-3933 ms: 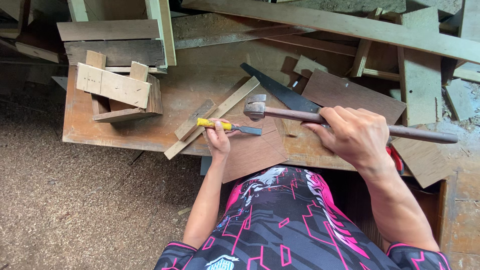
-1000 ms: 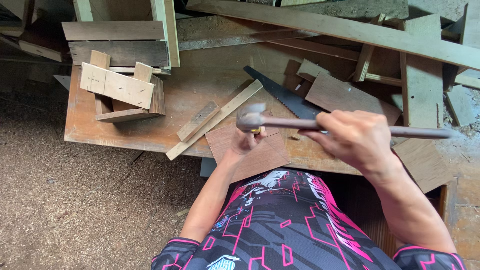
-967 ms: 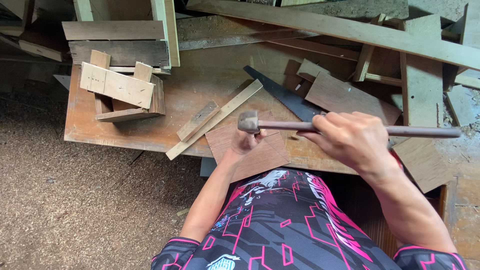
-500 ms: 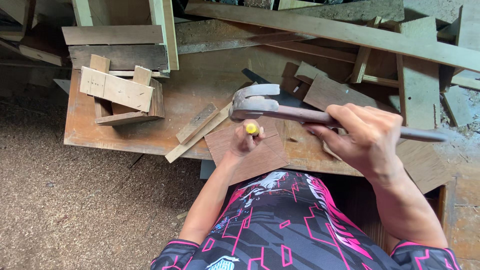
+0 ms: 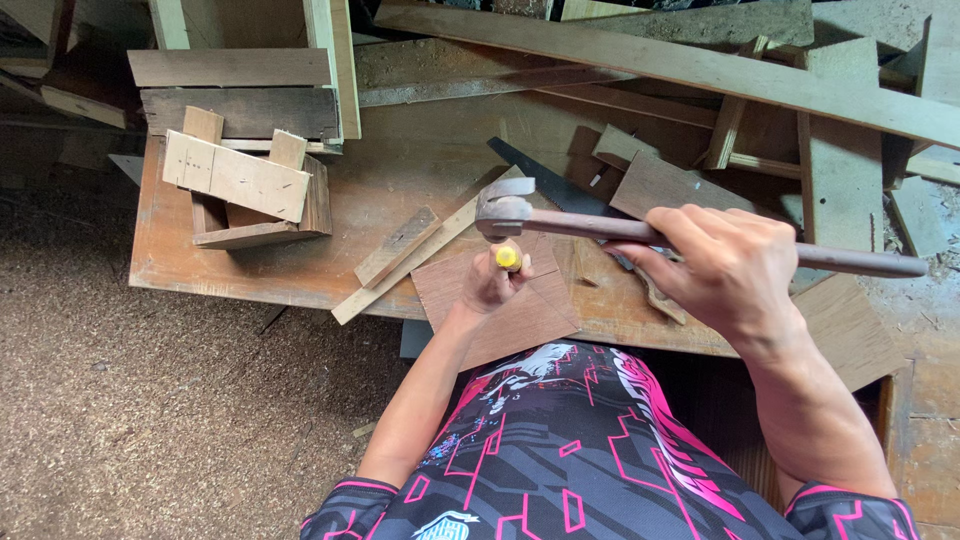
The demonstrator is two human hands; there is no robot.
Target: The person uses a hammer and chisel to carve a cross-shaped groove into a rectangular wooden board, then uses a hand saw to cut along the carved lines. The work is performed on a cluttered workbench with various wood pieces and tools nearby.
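My left hand (image 5: 492, 287) grips a tool with a yellow handle (image 5: 507, 257), held upright on a thin reddish plywood square (image 5: 500, 318) at the bench's near edge. My right hand (image 5: 725, 268) is closed around the long brown handle of a claw hammer (image 5: 506, 211). The metal hammer head hovers just above the yellow handle's top. A dark saw blade (image 5: 545, 185) lies on the bench behind the hammer head.
A worn wooden bench top (image 5: 290, 270) carries two loose slats (image 5: 398, 247) and a small nailed wooden frame (image 5: 240, 190) at the left. Planks and offcuts (image 5: 700, 70) are piled behind and to the right. Sawdust covers the ground (image 5: 150, 400) at the left.
The hammer dropped onto the yellow-handled tool, rose, and now hangs just above it again. Earlier my left hand held that tool flat on the bench; it stands upright now.
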